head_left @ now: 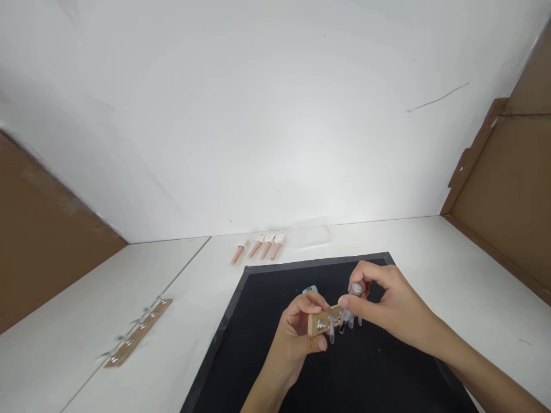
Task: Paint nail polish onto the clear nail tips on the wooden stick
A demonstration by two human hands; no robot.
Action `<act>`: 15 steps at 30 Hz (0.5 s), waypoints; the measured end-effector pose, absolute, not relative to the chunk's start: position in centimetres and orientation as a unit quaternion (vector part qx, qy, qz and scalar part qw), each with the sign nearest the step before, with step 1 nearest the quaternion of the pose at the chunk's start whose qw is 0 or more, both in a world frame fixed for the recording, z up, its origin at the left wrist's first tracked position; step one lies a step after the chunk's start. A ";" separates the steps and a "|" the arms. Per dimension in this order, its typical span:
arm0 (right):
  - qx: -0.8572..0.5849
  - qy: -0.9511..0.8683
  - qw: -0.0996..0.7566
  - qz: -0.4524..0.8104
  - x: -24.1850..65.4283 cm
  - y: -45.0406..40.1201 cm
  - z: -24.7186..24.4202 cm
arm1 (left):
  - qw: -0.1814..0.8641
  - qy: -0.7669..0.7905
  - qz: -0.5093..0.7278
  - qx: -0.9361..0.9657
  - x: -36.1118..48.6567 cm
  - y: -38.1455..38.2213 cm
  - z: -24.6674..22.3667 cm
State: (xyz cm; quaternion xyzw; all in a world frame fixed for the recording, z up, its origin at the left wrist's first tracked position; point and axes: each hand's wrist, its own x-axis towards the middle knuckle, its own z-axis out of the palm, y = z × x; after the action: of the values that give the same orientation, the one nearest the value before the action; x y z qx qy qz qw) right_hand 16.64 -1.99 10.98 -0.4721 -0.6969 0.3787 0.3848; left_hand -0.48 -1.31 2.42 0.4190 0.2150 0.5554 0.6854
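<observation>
My left hand (pixel 300 335) pinches one end of a short wooden strip (pixel 316 323), thumb below and fingers above. Shiny metal fittings and clear hook-like pieces (pixel 332 332) stick out along the strip's face. At the strip's other end, my right hand (pixel 383 292) is closed around a small translucent tube (pixel 355 289), which is tilted with its narrow end down. Whether the tube touches the strip I cannot tell. A small teal object (pixel 309 289) shows just behind my left fingers, partly hidden.
Both hands are above a black mat (pixel 344 378) on a white table. Several pink tubes with white caps (pixel 278 246) lie at the back, beside a clear plastic tray (pixel 307 236). A wooden hook rack (pixel 140 332) lies at left. Brown panels (pixel 508 172) stand at both sides.
</observation>
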 end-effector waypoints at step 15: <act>-0.474 -0.689 0.391 0.384 16.4 -2.0 10.9 | 0.692 0.202 0.552 0.418 -0.5 -1.3 2.6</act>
State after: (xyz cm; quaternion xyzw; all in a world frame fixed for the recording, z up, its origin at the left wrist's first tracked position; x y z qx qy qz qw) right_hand 16.43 -2.00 10.94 -0.4745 -0.6891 0.3837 0.3909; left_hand -0.47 -1.26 2.60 0.4180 0.2020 0.5522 0.6925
